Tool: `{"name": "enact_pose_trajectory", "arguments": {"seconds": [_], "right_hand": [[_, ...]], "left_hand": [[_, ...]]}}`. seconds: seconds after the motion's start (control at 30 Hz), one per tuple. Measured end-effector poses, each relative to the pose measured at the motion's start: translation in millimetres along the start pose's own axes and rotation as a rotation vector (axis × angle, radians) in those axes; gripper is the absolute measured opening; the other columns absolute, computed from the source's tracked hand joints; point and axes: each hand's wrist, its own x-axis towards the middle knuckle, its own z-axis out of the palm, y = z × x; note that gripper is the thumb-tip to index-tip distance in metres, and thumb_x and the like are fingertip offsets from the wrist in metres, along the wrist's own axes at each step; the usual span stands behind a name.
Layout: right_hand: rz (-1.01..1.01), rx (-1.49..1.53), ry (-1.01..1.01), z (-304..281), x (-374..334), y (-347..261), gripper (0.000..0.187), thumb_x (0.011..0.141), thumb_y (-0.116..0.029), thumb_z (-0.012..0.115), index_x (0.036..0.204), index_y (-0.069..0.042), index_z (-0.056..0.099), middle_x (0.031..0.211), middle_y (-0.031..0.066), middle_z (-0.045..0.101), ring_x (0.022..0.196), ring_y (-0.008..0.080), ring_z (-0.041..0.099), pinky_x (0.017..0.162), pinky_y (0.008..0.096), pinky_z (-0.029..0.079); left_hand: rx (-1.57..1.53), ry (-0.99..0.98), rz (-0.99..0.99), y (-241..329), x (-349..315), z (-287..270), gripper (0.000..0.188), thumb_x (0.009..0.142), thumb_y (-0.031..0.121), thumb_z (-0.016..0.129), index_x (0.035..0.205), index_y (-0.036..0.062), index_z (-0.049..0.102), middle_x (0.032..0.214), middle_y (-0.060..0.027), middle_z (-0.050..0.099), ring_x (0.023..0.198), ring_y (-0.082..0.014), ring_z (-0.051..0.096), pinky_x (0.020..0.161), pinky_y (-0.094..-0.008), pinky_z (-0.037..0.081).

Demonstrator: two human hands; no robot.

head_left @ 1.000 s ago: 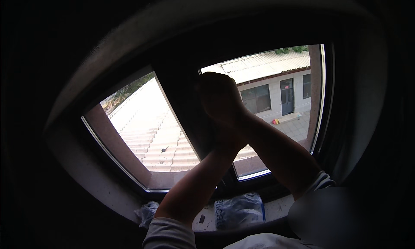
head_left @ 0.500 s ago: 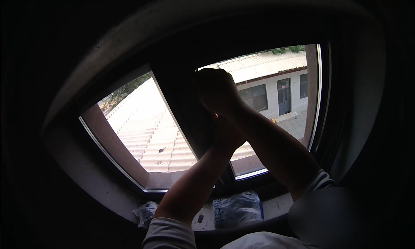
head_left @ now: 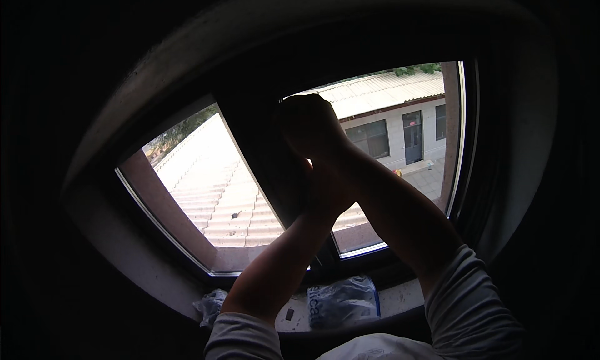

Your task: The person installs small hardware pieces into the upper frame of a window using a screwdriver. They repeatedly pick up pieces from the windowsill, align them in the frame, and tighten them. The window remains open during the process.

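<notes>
A dark window frame [head_left: 247, 132] with a thick middle post stands before me, in deep shadow. Against the right side of that post, my right hand [head_left: 307, 124] is raised and closed like a fist; what it grips is lost in the dark. Just below it my left hand [head_left: 328, 184] is against the same post, its wrist crossing close to the right forearm. The left fingers are hidden in shadow. Glass panes lie on both sides, the left pane [head_left: 219, 185] and the right pane [head_left: 375, 135], bright with daylight.
On the sill [head_left: 400, 297] below lie a clear plastic bag with a blue edge [head_left: 344, 302], a crumpled clear plastic bag [head_left: 211, 307] and a small dark piece [head_left: 289, 314]. Outside are a corrugated roof [head_left: 215, 194] and a low white building [head_left: 397, 132].
Both hands stay at the post, shifting up very slightly. More of the right sleeve shows at the lower right, where a grey blur was before.
</notes>
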Motion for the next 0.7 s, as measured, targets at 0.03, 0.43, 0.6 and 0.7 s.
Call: {"name": "enact_pose_trajectory", "arguments": {"seconds": [0.03,0.43,0.6,0.7], "right_hand": [[-0.015,-0.021,0.025,4,0,2,0.010,0.090,-0.012,0.070,0.083,-0.005,0.070,0.073,0.0079,0.070,0.064,0.0156,0.070,0.056,0.0268,0.058],[0.047,0.133,0.026,8,-4,-5,0.009,0.089,-0.009,0.068,0.094,-0.002,0.067,0.087,0.0106,0.071,0.072,0.0193,0.071,0.060,0.0295,0.058],[0.098,0.161,0.076,13,-7,-2,0.008,0.088,-0.008,0.068,0.093,-0.002,0.067,0.086,0.0102,0.070,0.072,0.0195,0.071,0.059,0.0296,0.058],[0.124,0.203,0.084,15,-6,-4,0.009,0.088,-0.008,0.068,0.095,-0.002,0.066,0.087,0.0107,0.070,0.071,0.0196,0.071,0.058,0.0297,0.057]], "left_hand": [[0.001,0.053,0.016,1,1,1,0.089,0.090,0.064,0.062,0.144,-0.0019,0.039,0.137,-0.0235,0.046,0.135,-0.0390,0.039,0.114,-0.0640,0.019],[-0.403,-0.137,-0.218,-7,-16,21,0.089,0.089,0.060,0.067,0.148,0.0012,0.035,0.140,-0.0237,0.043,0.131,-0.0372,0.043,0.113,-0.0588,0.027],[-0.390,-0.074,-0.187,-3,-6,11,0.093,0.085,0.057,0.072,0.148,0.0007,0.032,0.139,-0.0214,0.042,0.127,-0.0353,0.045,0.109,-0.0516,0.035],[-0.355,-0.058,-0.183,-3,-6,10,0.091,0.083,0.051,0.077,0.145,0.0000,0.035,0.130,-0.0186,0.046,0.120,-0.0323,0.049,0.104,-0.0474,0.040]]}}
